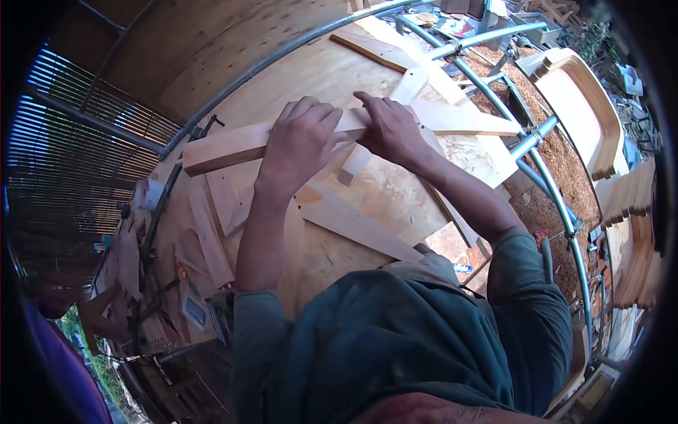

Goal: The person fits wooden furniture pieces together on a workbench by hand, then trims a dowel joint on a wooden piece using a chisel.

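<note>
With the hands at the middle of the dial, a small wood block (354, 165) lies just below them at six o'clock, and past it a tapered board (364, 226) reaches toward the person. Wood strips (210, 244) lie at eight o'clock; a white container (148, 193) sits between eight and nine, and a clamp (205, 130) stands at nine. A dark-edged board (372, 49) lies near twelve. Metal pipes (542, 134) cross at three, with wood shavings (561, 187) between three and four and curved wood pieces (613, 120) beyond. The plywood table (304, 79) is broad and pale; a slatted screen (92, 169) closes the room at nine, and purple cloth (63, 360) shows far out at eight. The left hand (301, 134) is clamped over the beam (224, 147), which runs out toward nine. The right hand (393, 129), near it but apart, lies bent over the wood, its thumb side toward the left hand; how firmly it grips, I cannot tell.
</note>
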`<state>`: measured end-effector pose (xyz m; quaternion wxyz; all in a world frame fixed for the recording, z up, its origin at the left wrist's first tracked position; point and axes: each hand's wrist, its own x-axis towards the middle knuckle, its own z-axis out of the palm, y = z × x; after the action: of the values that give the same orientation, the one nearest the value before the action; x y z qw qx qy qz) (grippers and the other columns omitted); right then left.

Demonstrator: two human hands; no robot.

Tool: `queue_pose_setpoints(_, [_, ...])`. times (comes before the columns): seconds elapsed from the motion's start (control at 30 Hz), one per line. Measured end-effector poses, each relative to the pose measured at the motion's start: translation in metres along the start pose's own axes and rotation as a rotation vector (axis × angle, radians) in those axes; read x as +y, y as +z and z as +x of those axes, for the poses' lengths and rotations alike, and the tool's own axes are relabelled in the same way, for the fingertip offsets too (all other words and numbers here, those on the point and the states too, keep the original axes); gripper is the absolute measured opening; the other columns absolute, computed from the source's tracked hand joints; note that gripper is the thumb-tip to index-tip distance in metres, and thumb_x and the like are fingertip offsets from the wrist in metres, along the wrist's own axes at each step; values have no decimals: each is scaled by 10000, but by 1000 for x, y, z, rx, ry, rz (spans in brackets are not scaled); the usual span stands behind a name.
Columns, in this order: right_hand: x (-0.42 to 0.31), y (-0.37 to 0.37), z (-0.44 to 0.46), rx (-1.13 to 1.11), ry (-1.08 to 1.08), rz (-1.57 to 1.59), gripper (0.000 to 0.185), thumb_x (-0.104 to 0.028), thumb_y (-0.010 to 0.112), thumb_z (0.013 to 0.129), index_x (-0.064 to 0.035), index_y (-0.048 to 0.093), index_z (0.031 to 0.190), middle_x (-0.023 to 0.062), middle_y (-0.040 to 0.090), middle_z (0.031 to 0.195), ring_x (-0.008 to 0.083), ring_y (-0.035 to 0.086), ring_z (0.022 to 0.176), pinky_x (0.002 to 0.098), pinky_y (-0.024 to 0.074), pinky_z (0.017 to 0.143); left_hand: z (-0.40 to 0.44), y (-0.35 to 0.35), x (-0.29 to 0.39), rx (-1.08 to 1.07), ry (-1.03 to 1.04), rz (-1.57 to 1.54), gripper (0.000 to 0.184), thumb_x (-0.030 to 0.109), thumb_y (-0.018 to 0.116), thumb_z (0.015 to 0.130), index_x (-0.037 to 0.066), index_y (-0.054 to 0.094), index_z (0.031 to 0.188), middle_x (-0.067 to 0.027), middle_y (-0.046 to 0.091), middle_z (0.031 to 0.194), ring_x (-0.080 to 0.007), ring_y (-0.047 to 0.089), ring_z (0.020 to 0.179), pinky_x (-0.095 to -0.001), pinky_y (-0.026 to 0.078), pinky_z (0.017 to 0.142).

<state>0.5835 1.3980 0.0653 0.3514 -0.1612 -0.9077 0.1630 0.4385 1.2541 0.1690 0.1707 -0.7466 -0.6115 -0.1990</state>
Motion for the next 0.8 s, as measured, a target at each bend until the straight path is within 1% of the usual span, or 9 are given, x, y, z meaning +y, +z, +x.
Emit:
queue_pose_setpoints(0.07, [46, 25, 10, 10, -25, 40, 612, -208, 777, 793, -89, 511, 1331, 171, 660, 1066, 361, 650, 1013, 451, 530, 847, 4, 16, -11, 257, 121, -43, 221, 148, 749, 822, 11, 715, 993, -120, 693, 949, -322, 649, 905, -417, 530, 804])
queue_pose_setpoints(0.13, [79, 36, 18, -30, 148, 96, 537, -224, 765, 826, -84, 539, 1293, 187, 676, 1054, 367, 669, 982, 444, 541, 832, -8, 45, -24, 529, 185, -176, 164, 162, 723, 807, 12, 709, 871, -125, 687, 822, -316, 656, 782, -409, 536, 719])
queue_pose_setpoints(0.17, [92, 39, 23, -27, 293, 293, 496, -264, 762, 863, -58, 562, 1268, 205, 687, 1005, 358, 690, 908, 424, 548, 801, -21, 72, -38, 627, 151, -207, 174, 189, 685, 771, 18, 658, 752, -110, 645, 713, -296, 627, 666, -389, 520, 629])
queue_pose_setpoints(0.2, [103, 32, 32, -76, 445, 370, 485, -294, 759, 894, -47, 575, 1269, 183, 704, 969, 286, 708, 853, 395, 547, 769, -33, 105, -55, 575, 19, -241, 181, 205, 701, 762, 29, 665, 740, -105, 644, 701, -294, 632, 667, -386, 523, 635])
queue_pose_setpoints(0.27, [133, 30, 48, 75, 465, 459, 464, -277, 746, 921, -27, 580, 1276, 122, 714, 993, 201, 699, 889, 365, 554, 784, -48, 177, -91, 479, -242, -305, 197, 236, 732, 744, 49, 677, 715, -95, 643, 676, -290, 641, 669, -381, 528, 646])
queue_pose_setpoints(0.33, [167, 25, 73, 258, 312, 726, 407, -236, 734, 944, -9, 593, 1250, 81, 718, 1043, 159, 694, 935, 345, 562, 819, -52, 246, -131, 247, -430, -356, 223, 267, 727, 771, 50, 693, 736, -127, 674, 704, -306, 669, 691, -394, 541, 657])
queue_pose_setpoints(0.47, [216, 14, 124, 244, 380, 811, 369, -181, 721, 971, -25, 587, 1277, 85, 716, 1137, 161, 666, 1074, 321, 519, 942, -63, 325, -172, -202, -864, -436, 301, 351, 724, 815, 54, 725, 765, -177, 723, 786, -343, 711, 770, -421, 565, 708])
queue_pose_setpoints(0.7, [310, 107, 165, 406, 407, 905, 351, -227, 729, 974, -84, 572, 1252, 53, 665, 1184, 181, 646, 1090, 378, 527, 885, -67, 335, -197, -304, -905, -506, 344, 399, 730, 802, 60, 729, 740, -187, 724, 787, -369, 711, 768, -456, 575, 749])
queue_pose_setpoints(0.8, [346, 138, 185, 381, 448, 899, 368, -198, 740, 965, -30, 569, 1244, 79, 669, 1186, 188, 650, 1091, 347, 532, 885, -68, 341, -196, -243, -932, -505, 363, 355, 756, 798, 26, 681, 663, -198, 671, 685, -350, 674, 636, -426, 545, 638])
